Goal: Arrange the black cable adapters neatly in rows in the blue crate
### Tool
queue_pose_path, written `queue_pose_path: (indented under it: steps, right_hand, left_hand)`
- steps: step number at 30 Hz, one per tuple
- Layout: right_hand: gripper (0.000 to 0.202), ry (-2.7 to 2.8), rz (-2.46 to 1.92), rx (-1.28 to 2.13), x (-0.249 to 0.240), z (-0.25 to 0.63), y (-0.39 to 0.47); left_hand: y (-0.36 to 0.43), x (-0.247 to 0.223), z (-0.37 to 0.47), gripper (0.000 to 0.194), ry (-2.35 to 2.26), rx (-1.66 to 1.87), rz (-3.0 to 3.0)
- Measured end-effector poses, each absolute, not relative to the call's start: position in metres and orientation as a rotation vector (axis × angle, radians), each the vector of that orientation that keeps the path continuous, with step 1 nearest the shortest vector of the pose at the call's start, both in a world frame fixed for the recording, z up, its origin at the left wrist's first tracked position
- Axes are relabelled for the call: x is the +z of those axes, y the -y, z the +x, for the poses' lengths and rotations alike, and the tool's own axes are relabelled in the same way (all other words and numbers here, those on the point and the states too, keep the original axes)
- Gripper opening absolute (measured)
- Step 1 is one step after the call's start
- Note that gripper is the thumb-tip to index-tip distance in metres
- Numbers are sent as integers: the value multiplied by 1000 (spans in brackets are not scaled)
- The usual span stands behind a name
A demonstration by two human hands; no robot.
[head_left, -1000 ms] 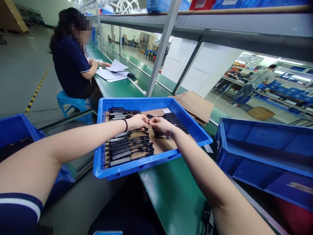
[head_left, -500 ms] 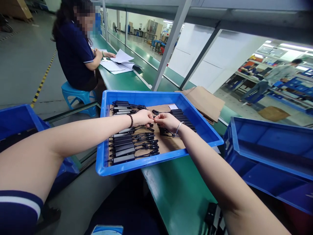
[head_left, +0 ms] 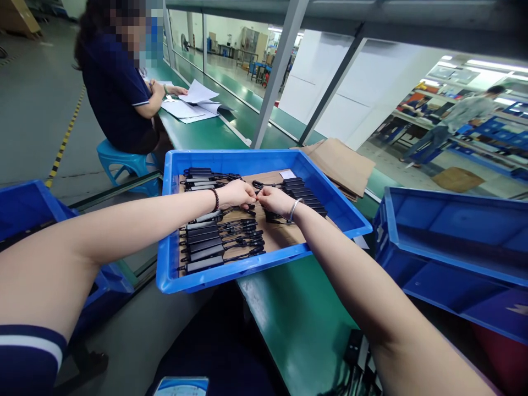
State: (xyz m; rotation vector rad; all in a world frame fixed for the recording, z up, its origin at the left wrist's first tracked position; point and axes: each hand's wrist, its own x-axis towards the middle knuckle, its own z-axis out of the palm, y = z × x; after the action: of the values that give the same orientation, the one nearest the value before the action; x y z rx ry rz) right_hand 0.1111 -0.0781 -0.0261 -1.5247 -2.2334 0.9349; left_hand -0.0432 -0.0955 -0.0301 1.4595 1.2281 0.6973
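Observation:
A blue tray (head_left: pixel 247 274) lined with brown cardboard holds two groups of black devices with short cables. The left group (head_left: pixel 204 247) lies in a column below and above my left hand (head_left: pixel 239 194). The right group (head_left: pixel 305 192) lies beside my right hand (head_left: pixel 274 201). Both hands hover over the middle of the tray, with the fingertips pinched together and nearly touching. What the fingers hold, if anything, is too small to make out. A small white label (head_left: pixel 287 174) rests near the tray's far wall.
Brown cardboard sheets (head_left: pixel 340 165) lie behind the tray on the green bench (head_left: pixel 303 319). Blue bins stand at the right (head_left: pixel 457 242) and left (head_left: pixel 33 209). More black devices (head_left: pixel 358 357) sit at the lower right. A seated person (head_left: pixel 115 82) handles papers (head_left: pixel 192 107).
The view has shifted slightly, so the tray appears a little further left and up. Both hands stay pinched close together over the tray's middle.

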Motion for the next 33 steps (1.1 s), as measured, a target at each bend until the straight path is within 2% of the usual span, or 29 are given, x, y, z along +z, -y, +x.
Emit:
queue_pose_path:
  steps: [5, 12, 22, 28, 33]
  right_hand:
    - [14, 2389, -1495, 875, -20, 111, 82]
    - [11, 2430, -1548, 789, -16, 109, 89]
    - [11, 2377, -1471, 938, -21, 111, 86]
    - [10, 2169, -1493, 1186, -25, 114, 81]
    - [10, 2106, -1588, 1050, -29, 118, 73]
  left_hand:
    - [95, -30, -46, 5, -1156, 670, 1401]
    - [93, -30, -48, 4, -1160, 578, 1394]
    - [96, -25, -49, 5, -1137, 546, 1410]
    - [98, -22, -48, 3, -1145, 593, 1387]
    - [99, -20, -46, 15, -1190, 672, 1369]
